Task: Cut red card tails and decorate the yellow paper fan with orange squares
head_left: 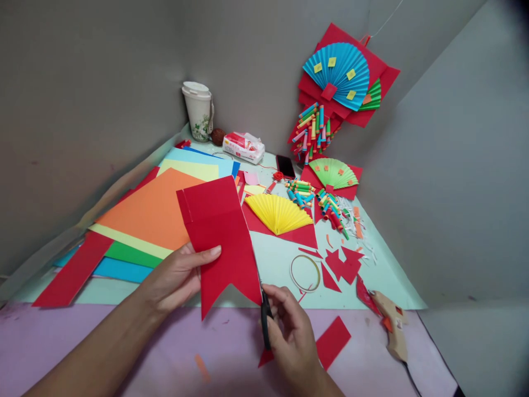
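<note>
My left hand (177, 275) grips the left edge of a red paper banner (221, 237), thumb on top, holding it up over the table. Its lower end is cut into a swallowtail notch. My right hand (291, 331) is closed on black scissors (265, 317) whose blades meet the banner's lower right point. A small red offcut (265, 358) lies under that hand, and a red rectangle (333, 342) lies just to its right on the pink surface.
A stack of coloured paper sheets (152, 215) lies at left. Yellow fan (279, 214), green fan (334, 172), paper rolls (318, 201), tape ring (305, 273), red scraps (343, 263), glue gun (390, 322), phone (285, 165), tissue pack (243, 148), cup (198, 110). Blue fan decoration (339, 71) hangs on the wall.
</note>
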A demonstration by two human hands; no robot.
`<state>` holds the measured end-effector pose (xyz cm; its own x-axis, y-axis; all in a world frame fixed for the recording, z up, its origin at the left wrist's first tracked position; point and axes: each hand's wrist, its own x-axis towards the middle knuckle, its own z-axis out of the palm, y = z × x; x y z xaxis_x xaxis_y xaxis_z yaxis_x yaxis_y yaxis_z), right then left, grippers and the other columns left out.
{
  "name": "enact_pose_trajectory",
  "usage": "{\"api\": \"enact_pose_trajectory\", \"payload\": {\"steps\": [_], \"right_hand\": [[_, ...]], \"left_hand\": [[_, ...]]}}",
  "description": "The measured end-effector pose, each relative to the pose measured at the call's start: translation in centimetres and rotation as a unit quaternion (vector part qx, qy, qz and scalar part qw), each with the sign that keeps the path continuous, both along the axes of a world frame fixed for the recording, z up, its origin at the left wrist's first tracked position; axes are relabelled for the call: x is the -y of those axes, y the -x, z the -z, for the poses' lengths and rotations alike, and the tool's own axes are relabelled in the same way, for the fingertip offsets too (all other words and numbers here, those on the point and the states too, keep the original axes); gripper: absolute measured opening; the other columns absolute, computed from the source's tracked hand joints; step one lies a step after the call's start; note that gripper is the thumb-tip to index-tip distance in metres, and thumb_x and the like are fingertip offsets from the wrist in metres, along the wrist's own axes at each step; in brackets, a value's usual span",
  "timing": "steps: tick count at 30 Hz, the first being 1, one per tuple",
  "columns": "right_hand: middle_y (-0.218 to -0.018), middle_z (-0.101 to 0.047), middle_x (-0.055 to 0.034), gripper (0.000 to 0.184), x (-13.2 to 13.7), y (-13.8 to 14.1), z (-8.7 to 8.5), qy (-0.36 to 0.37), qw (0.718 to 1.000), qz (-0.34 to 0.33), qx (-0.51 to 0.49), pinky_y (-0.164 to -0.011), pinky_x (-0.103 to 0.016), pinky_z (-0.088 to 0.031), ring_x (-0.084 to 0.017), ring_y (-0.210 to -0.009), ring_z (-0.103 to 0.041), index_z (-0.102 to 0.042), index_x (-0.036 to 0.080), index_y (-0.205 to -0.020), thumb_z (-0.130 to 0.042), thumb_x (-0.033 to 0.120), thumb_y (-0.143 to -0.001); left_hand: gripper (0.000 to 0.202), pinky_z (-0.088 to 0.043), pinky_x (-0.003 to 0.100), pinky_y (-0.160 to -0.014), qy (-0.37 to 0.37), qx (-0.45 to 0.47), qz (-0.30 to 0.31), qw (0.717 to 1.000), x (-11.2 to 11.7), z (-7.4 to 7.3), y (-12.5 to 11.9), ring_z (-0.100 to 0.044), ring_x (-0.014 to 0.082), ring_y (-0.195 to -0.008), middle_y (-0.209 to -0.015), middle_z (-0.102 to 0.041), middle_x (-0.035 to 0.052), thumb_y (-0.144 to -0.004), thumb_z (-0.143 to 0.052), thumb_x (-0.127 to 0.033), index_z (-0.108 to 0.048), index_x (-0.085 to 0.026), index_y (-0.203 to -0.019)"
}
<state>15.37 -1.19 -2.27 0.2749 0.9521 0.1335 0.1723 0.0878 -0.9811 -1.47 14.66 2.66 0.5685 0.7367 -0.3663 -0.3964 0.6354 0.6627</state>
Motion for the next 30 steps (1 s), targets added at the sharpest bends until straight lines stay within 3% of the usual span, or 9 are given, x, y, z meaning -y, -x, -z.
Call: {"api": "enact_pose_trajectory", "payload": {"steps": [11,20,30], "right_hand": [[-0.087,-0.056,-0.0006,0.039,-0.09,-0.06,0.14,-0.003,1.000,0.016,-0.003,-0.064,-0.024,-0.044,-0.014,-0.071,-0.051,-0.065,0.030,-0.121,-0.060,0.016,-0.086],[-0.105,-0.059,-0.0056,0.041,0.12,0.10,0.06,0.016,0.999,-0.016,-0.041,-0.075,-0.029,-0.047,-0.019,-0.087,-0.056,-0.061,0.029,-0.125,-0.057,0.017,-0.086],[-0.098,-0.057,-0.0026,0.040,-0.01,-0.16,0.11,0.007,1.000,-0.002,-0.005,-0.071,-0.027,-0.045,-0.016,-0.080,-0.052,-0.061,0.032,-0.125,-0.057,0.019,-0.088]], "left_hand": [[0.027,-0.065,0.033,-0.073,-0.001,0.008,0.009,1.000,0.05,-0.08,-0.12,-0.077,0.0250,-0.079,-0.095,-0.081,0.0110,-0.072,-0.081,-0.010,-0.076,-0.015,-0.098],[0.023,-0.064,0.033,-0.076,0.000,0.019,0.026,0.999,0.07,0.05,0.04,-0.077,0.0254,-0.084,-0.097,-0.080,0.0125,-0.074,-0.080,-0.011,-0.077,-0.014,-0.097],[0.024,-0.064,0.035,-0.080,0.003,0.012,0.027,1.000,0.30,0.21,-0.12,-0.076,0.0252,-0.087,-0.100,-0.080,0.0121,-0.076,-0.079,-0.012,-0.076,-0.015,-0.099]]}}
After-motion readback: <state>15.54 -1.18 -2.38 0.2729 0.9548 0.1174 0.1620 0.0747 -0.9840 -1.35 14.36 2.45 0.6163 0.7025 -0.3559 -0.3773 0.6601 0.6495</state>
